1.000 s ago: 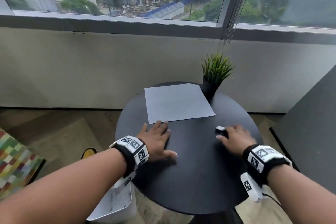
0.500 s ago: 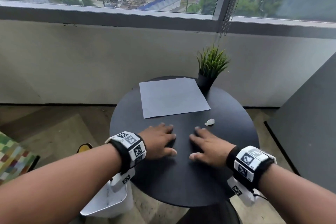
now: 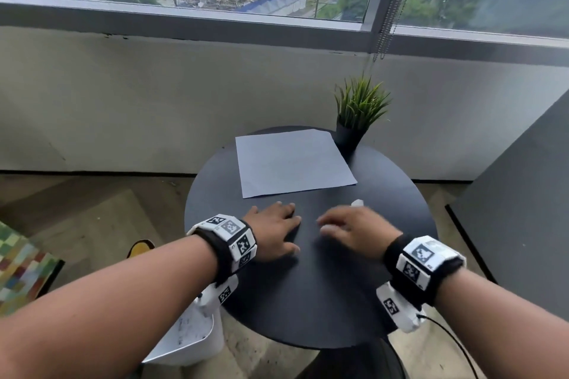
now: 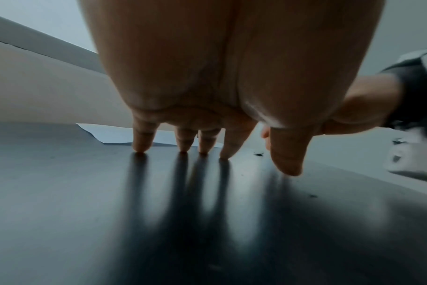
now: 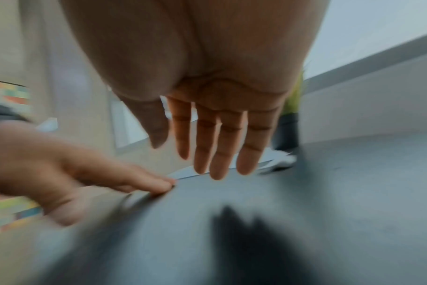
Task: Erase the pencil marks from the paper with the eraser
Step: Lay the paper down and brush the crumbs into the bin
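Observation:
A pale sheet of paper [image 3: 292, 161] lies on the far half of a round black table [image 3: 308, 301]; any pencil marks on it are too faint to see. A small white eraser [image 3: 357, 203] lies on the table just beyond my right hand [image 3: 354, 229], which hovers low with straight fingers [image 5: 217, 154] and holds nothing. My left hand [image 3: 274, 232] rests flat on the table near the paper's front edge, its fingertips [image 4: 140, 148] touching the tabletop. In the right wrist view the eraser [image 5: 284, 160] shows as a blurred white lump.
A potted green plant [image 3: 357, 114] stands at the table's far right, touching the paper's corner. A white bin [image 3: 191, 338] sits on the floor under the table's left side. A grey panel [image 3: 523, 209] rises on the right, and a wall with windows behind.
My right hand let go of the eraser, swung left beside my left hand, and now moves back right toward the eraser. The left hand pulled slightly back from the paper.

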A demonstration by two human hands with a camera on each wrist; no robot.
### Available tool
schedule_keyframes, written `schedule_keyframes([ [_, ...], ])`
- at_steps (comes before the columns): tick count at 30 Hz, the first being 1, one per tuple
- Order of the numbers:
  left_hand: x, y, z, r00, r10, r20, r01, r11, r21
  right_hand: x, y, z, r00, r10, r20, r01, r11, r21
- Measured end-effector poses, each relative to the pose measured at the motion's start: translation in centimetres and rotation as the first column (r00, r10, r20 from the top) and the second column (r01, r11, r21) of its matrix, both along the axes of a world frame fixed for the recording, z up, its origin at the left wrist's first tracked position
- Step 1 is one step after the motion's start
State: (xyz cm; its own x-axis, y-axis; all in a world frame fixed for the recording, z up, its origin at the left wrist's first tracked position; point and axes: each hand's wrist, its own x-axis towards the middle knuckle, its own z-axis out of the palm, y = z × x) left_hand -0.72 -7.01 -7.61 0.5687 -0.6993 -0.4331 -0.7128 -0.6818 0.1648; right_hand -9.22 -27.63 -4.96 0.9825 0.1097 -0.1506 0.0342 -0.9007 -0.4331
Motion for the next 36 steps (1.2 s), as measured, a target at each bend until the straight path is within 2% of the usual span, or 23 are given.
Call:
schedule_keyframes([
  [2, -0.5, -0.2, 0.0, 1.000, -0.013, -0.010, 0.013, 0.999, 0.053, 0.9, -2.8, -0.2, 0.965, -0.263, -0.003, 0.261, 0.959, -0.114],
  [3, -0.6, -0.3, 0.2, 1.000, -0.014, -0.011, 0.015, 0.998, 0.058, 1.5, -4.0, -0.8, 0.949, -0.310, -0.049, 0.299, 0.940, -0.167],
  [5, -0.7, -0.4, 0.3, 1.000, -0.016, -0.001, 0.017, 0.998, 0.056, 2.5, -5.2, -1.9, 0.944, -0.303, -0.131, 0.266, 0.933, -0.242],
  [10, -1.0, 0.0, 0.0, 1.000, -0.021, 0.010, 0.021, 0.998, 0.065, 3.7, -4.7, -1.4, 0.950, -0.299, -0.091, 0.288, 0.950, -0.123],
  [13, -1.0, -0.1, 0.1, 1.000, -0.024, 0.003, 0.024, 0.998, 0.060, 2.9, -3.0, -1.5, 0.964, -0.181, -0.193, 0.109, 0.937, -0.331],
  [15, -0.9, -0.2, 0.3, 1.000, -0.022, -0.009, 0.023, 0.997, 0.078, 1.2, -1.1, -1.1, 0.956, -0.081, -0.283, -0.026, 0.935, -0.354],
  [17, -1.1, -0.1, 0.9, 0.999, -0.046, -0.026, 0.048, 0.996, 0.076, -0.9, 0.4, -0.2, 0.933, 0.105, -0.345, -0.190, 0.956, -0.223],
  [19, -1.6, 0.0, 1.6, 0.985, -0.152, -0.081, 0.153, 0.988, -0.003, -2.4, 0.7, 1.1, 0.919, 0.213, -0.332, -0.210, 0.977, 0.048],
  [20, -1.8, 0.1, 1.9, 0.968, -0.223, -0.119, 0.213, 0.973, -0.089, -2.6, 0.0, 1.4, 0.954, 0.162, -0.252, -0.128, 0.981, 0.148],
  [21, -2.1, 0.0, 2.0, 0.952, -0.265, -0.151, 0.238, 0.955, -0.177, -2.3, -1.4, 1.2, 0.987, 0.038, -0.156, -0.008, 0.982, 0.188],
  [22, -2.5, 0.0, 2.0, 0.947, -0.275, -0.165, 0.230, 0.941, -0.250, -1.8, -3.3, 0.7, 0.988, -0.121, -0.098, 0.135, 0.978, 0.156],
  [23, -2.8, 0.0, 1.8, 0.956, -0.248, -0.154, 0.197, 0.938, -0.287, -1.5, -4.8, 0.3, 0.962, -0.258, -0.088, 0.262, 0.964, 0.040],
  [24, -3.0, -0.1, 1.4, 0.973, -0.195, -0.124, 0.153, 0.945, -0.290, -1.5, -5.9, -0.4, 0.922, -0.365, -0.130, 0.345, 0.926, -0.154],
  [25, -3.2, -0.1, 1.1, 0.988, -0.128, -0.089, 0.103, 0.965, -0.241, -1.6, -6.3, -1.2, 0.881, -0.432, -0.193, 0.362, 0.878, -0.314],
  [26, -3.4, -0.1, 0.8, 0.995, -0.075, -0.062, 0.064, 0.984, -0.164, -2.0, -6.0, -2.0, 0.851, -0.457, -0.258, 0.337, 0.853, -0.397],
  [27, -3.5, -0.1, 0.7, 0.998, -0.059, -0.037, 0.055, 0.994, -0.092, -2.8, -4.9, -2.5, 0.848, -0.436, -0.302, 0.297, 0.861, -0.412],
  [29, -3.5, -0.2, 1.0, 0.994, -0.107, -0.017, 0.105, 0.992, -0.069, -4.7, -1.4, -2.1, 0.912, -0.225, -0.343, 0.112, 0.941, -0.319],
  [30, -3.5, -0.3, 1.3, 0.993, -0.120, -0.016, 0.118, 0.986, -0.115, -5.8, 0.4, -1.3, 0.934, -0.064, -0.352, -0.013, 0.977, -0.213],
  [32, -3.3, -0.5, 2.0, 0.994, -0.105, -0.008, 0.100, 0.970, -0.220, -7.2, 2.1, 0.0, 0.939, 0.200, -0.282, -0.184, 0.980, 0.080],
  [33, -3.2, -0.6, 2.0, 0.997, -0.083, 0.004, 0.081, 0.964, -0.253, -7.3, 1.7, 0.4, 0.960, 0.194, -0.200, -0.155, 0.969, 0.194],
  [34, -3.1, -0.5, 2.0, 0.998, -0.056, 0.014, 0.058, 0.963, -0.263, -6.9, 0.4, 0.2, 0.991, 0.076, -0.114, -0.045, 0.967, 0.251],
  [35, -3.1, -0.3, 1.8, 1.000, -0.025, 0.004, 0.026, 0.971, -0.239, -6.2, -1.2, 0.0, 0.993, -0.103, -0.055, 0.113, 0.966, 0.233],
  [36, -3.2, 0.0, 1.7, 1.000, -0.016, -0.013, 0.013, 0.983, -0.183, -5.6, -3.2, -0.4, 0.957, -0.286, -0.050, 0.290, 0.948, 0.132],
])
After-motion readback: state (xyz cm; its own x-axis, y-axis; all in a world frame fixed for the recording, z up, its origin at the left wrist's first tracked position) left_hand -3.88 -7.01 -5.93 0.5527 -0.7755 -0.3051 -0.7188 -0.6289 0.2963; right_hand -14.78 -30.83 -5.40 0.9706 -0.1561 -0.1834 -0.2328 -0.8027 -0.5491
